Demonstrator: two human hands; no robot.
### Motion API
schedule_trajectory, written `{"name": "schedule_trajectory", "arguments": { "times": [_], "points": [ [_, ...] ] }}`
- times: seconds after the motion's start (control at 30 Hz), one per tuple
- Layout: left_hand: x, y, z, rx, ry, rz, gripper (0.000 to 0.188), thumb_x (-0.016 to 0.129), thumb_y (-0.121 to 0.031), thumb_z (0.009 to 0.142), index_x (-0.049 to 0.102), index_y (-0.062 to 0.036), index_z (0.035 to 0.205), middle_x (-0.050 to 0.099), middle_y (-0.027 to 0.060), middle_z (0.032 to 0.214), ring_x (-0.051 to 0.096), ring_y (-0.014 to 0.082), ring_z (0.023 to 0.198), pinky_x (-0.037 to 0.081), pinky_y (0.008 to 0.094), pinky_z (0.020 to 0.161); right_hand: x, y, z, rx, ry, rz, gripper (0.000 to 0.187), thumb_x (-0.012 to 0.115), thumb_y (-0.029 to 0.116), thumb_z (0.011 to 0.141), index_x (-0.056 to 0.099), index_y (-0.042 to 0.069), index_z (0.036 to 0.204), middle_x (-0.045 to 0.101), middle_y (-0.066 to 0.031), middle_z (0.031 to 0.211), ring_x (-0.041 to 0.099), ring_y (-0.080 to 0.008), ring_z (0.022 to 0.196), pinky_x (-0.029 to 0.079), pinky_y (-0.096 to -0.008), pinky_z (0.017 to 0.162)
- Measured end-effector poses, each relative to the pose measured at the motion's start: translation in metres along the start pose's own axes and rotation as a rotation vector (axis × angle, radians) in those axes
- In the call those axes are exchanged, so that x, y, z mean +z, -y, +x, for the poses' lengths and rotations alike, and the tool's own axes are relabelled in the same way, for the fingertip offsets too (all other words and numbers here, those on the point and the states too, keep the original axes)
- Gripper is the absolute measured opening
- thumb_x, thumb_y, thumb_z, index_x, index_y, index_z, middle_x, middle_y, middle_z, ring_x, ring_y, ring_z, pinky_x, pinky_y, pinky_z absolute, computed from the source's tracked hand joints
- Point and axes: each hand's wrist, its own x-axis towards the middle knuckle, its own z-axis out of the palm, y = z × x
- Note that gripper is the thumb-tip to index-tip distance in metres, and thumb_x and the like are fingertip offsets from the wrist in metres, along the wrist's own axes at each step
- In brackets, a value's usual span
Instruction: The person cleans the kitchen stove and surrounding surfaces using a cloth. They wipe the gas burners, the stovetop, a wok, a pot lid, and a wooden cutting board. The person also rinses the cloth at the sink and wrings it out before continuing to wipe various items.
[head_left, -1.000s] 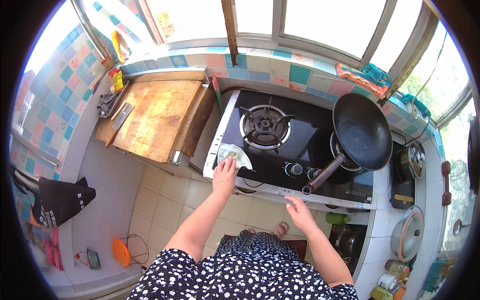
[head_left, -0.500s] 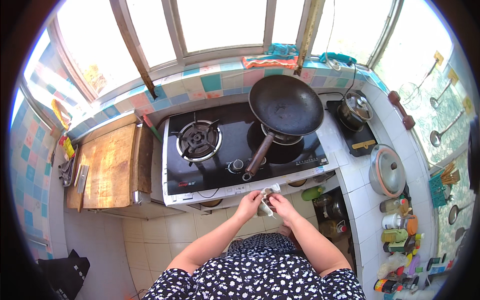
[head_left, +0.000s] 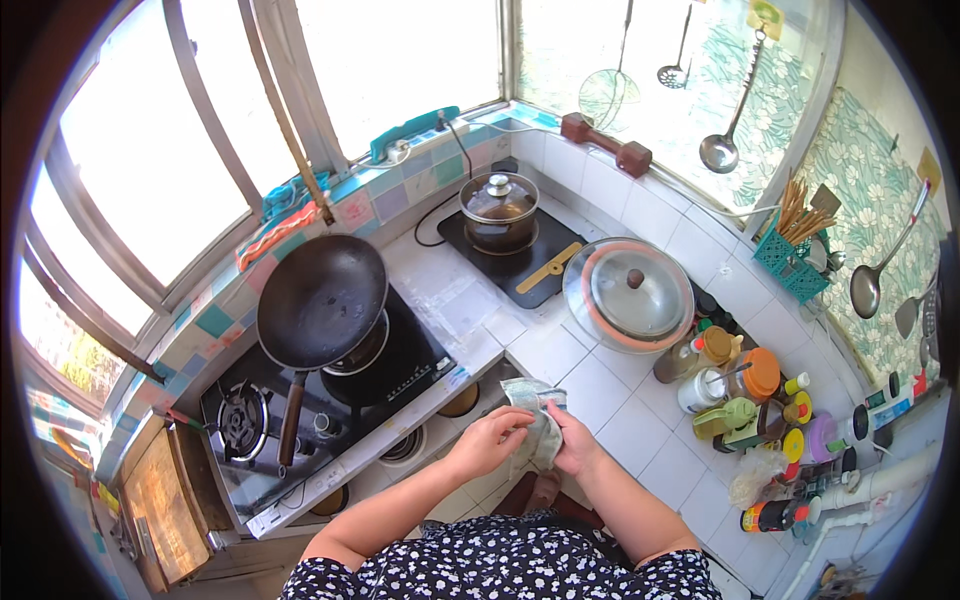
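A crumpled greyish-white cloth (head_left: 543, 436) hangs between my hands, in front of the counter corner. My right hand (head_left: 574, 442) is closed on its right side, thumb uppermost. Along its left edge, the bent fingers of my left hand (head_left: 488, 442) pinch at the fabric; part of that hold is hidden. Left of my hands, a dark wok (head_left: 322, 300) rests on the right burner of the black gas stove (head_left: 400, 345), its wooden handle pointing toward me.
A lidded pot (head_left: 499, 222) sits on a black induction plate (head_left: 520, 268). Beside it is a large glass-lidded pan (head_left: 632, 290). Several jars and bottles (head_left: 752, 375) line the right counter. Ladles (head_left: 719, 152) hang above, and a wooden cutting board (head_left: 165, 500) is at far left.
My view has swung right, so the stove now appears further left and the right counter nearer the middle. The cloth, bunched up before, now hangs more spread out between my hands.
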Motion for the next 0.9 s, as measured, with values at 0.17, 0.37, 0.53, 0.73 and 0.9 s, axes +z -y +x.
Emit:
{"name": "schedule_trajectory", "arguments": {
  "times": [0.17,0.37,0.53,0.73,0.9],
  "points": [
    [0.045,0.000,0.148,0.040,0.036,0.271,0.038,0.059,-0.021,0.087,0.052,-0.0107,0.123,0.058,0.0156,0.111,0.063,0.0347,0.085,0.052,0.0396,0.075,-0.064,0.095,-0.077,-0.179,-0.073,0.086,0.048,0.037,0.039,0.100,0.042,0.004,0.132,0.053,-0.0137,0.128,0.053,-0.0284,0.117,0.041,-0.0453,0.100],
    [0.117,0.005,0.323,0.257,-0.077,0.688,0.062,0.062,-0.037,0.085,0.036,-0.0160,0.137,0.050,0.0238,0.118,0.064,0.0351,0.083,0.053,0.0429,0.069,-0.101,0.127,-0.143,-0.469,-0.119,0.232,0.066,0.048,0.051,0.091,0.037,0.006,0.138,0.048,-0.0143,0.135,0.045,-0.0319,0.126,0.034,-0.0484,0.106],
    [0.139,0.005,0.399,0.067,0.032,0.846,0.050,0.057,-0.046,0.087,0.046,-0.0123,0.121,0.057,0.0176,0.102,0.065,0.0335,0.079,0.053,0.0420,0.067,-0.115,0.116,-0.169,-0.600,-0.207,0.139,0.068,0.064,0.037,0.085,0.036,0.005,0.138,0.049,-0.0133,0.133,0.046,-0.0322,0.124,0.034,-0.0491,0.106],
    [0.133,0.032,0.419,0.241,-0.053,0.859,0.030,0.054,-0.038,0.087,0.053,-0.0086,0.092,0.064,0.0149,0.075,0.065,0.0330,0.066,0.053,0.0435,0.060,-0.106,0.103,-0.186,-0.634,-0.365,0.332,0.052,0.053,0.023,0.091,0.038,0.000,0.135,0.050,-0.0168,0.131,0.049,-0.0333,0.121,0.037,-0.0484,0.104],
    [0.065,-0.003,0.389,0.147,-0.150,0.489,0.026,0.054,-0.036,0.087,0.058,-0.0097,0.090,0.064,0.0149,0.073,0.064,0.0309,0.070,0.050,0.0419,0.063,-0.087,0.088,-0.183,-0.688,-0.327,0.330,0.052,0.049,0.027,0.092,0.037,0.001,0.136,0.048,-0.0175,0.133,0.047,-0.0344,0.122,0.035,-0.0496,0.105]
  ]
}}
